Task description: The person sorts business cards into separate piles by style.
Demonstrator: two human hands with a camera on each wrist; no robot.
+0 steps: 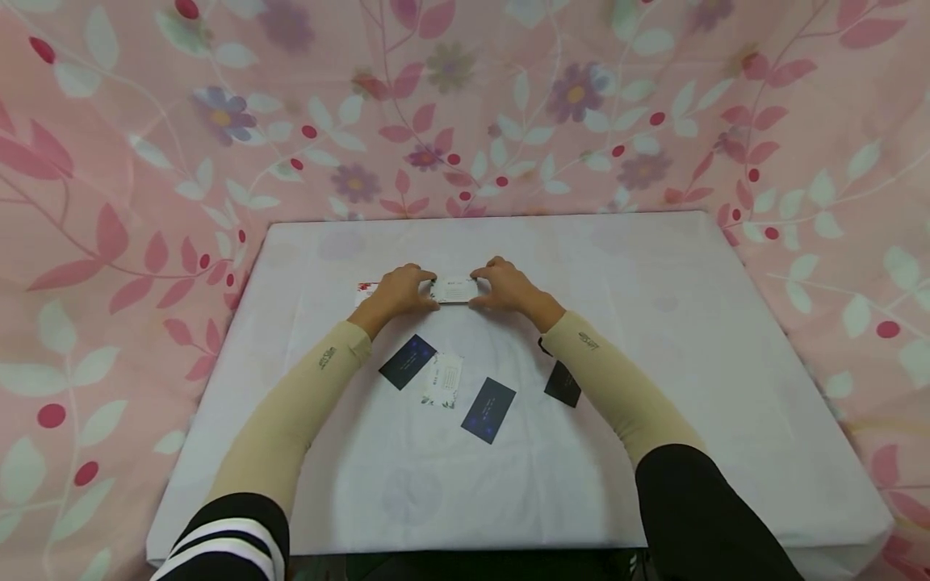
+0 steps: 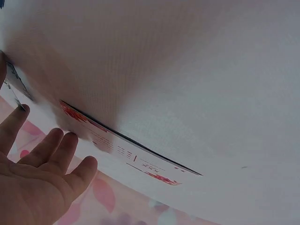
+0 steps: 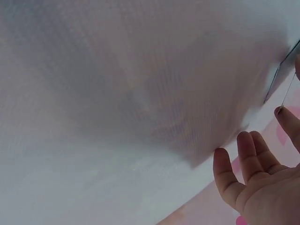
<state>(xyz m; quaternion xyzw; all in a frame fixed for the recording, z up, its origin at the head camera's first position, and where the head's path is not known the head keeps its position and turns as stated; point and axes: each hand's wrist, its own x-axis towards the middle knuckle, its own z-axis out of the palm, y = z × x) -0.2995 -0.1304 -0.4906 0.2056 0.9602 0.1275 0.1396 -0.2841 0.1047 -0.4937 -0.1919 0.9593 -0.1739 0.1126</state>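
Observation:
Between the two hands, near the far side of the table, is a small white printed card [image 1: 454, 290]. My left hand [image 1: 408, 288] pinches its left end with thumb and index finger, and my right hand [image 1: 506, 286] pinches the right end. In the left wrist view the other fingers of the left hand [image 2: 44, 176] are spread. From the right wrist, the fingers of the right hand [image 3: 262, 173] look likewise apart, with a thin card edge at the index fingertip. A white card with red print [image 2: 131, 150] lies beside the left hand, partly hidden by it in the head view.
Nearer on the white-clothed table [image 1: 697, 452] lie a dark blue card [image 1: 408, 362], a white card with green leaves [image 1: 442, 381], a second dark card [image 1: 489, 411] and a black card [image 1: 563, 385] partly under the right forearm. Pink floral cloth [image 1: 465, 105] surrounds the table.

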